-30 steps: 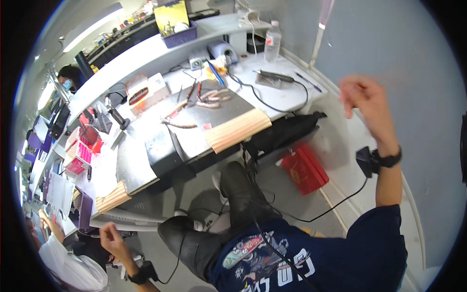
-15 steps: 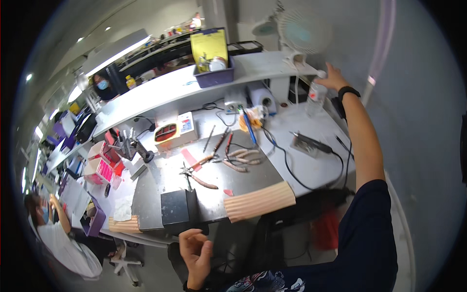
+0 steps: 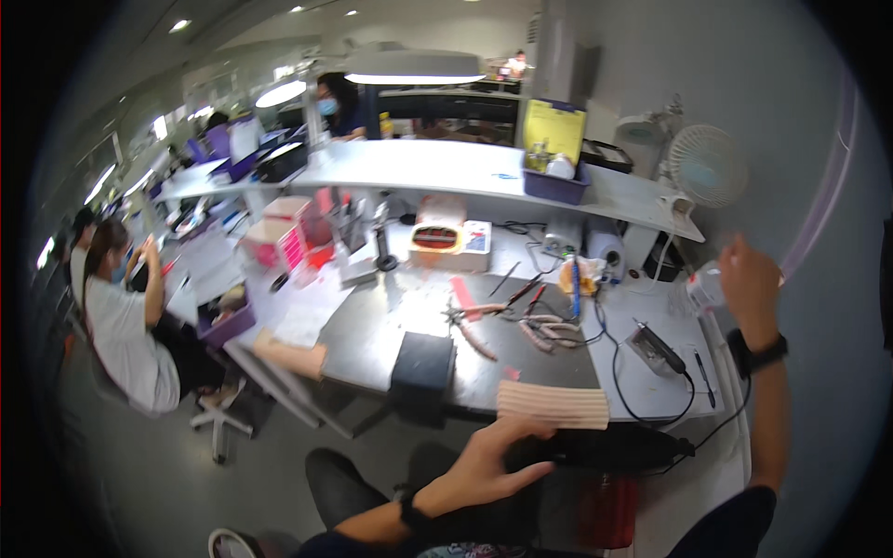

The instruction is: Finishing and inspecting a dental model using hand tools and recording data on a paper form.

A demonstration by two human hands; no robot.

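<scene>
My right hand (image 3: 752, 284) is at the right end of the bench, its fingers closed round the neck end of a clear plastic bottle (image 3: 704, 288). The bottle is tilted and a little blurred. My left hand (image 3: 488, 465) is low in front of the bench, thumb and fingers apart with nothing in them. Its fingertips are close under the ridged wooden strip (image 3: 553, 405) at the bench's front edge; whether they touch it I cannot tell.
Pink-handled pliers (image 3: 473, 335) and other hand tools lie on the metal plate (image 3: 363, 325), beside a black block (image 3: 422, 365). A corded handpiece (image 3: 659, 347) rests at right. A fan (image 3: 707, 166) stands on the shelf (image 3: 419, 166). People sit at left and behind.
My right hand has drawn the bottle off its spot towards me, tipping it. My left hand has moved right and forward to the wooden strip. The view has swung left.
</scene>
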